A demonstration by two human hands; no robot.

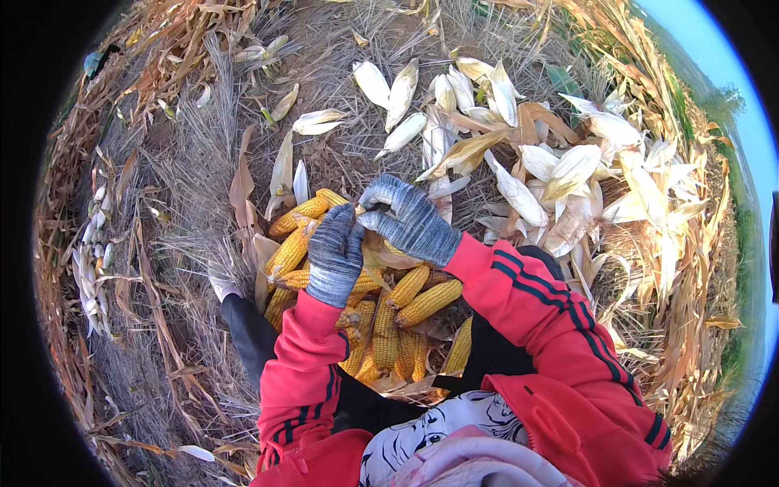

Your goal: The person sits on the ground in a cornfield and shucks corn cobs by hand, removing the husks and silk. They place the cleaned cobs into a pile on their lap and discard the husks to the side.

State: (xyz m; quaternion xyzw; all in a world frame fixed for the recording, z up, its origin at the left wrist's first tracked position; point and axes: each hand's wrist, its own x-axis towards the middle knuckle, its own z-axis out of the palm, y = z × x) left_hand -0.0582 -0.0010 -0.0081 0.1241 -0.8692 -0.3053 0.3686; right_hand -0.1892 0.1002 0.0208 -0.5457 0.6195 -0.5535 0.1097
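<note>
My left hand, in a grey knit glove, is closed, its fingertips raised against those of my right hand. The right hand, gloved alike, pinches with thumb and forefinger. A small pale brown tip, apparently of a corn husk, shows where the fingers meet. More of that husk hangs between and below the hands, with a little yellow beside it; the gloves hide the rest. Beneath them lies a pile of husked yellow corn cobs. Two cobs rest on top, below my right wrist.
Ears in pale husks are heaped ahead and to the right. A few more husked ears lie apart on the straw-strewn soil. Dry corn stalks border the right side. Another row of pale ears lies far left.
</note>
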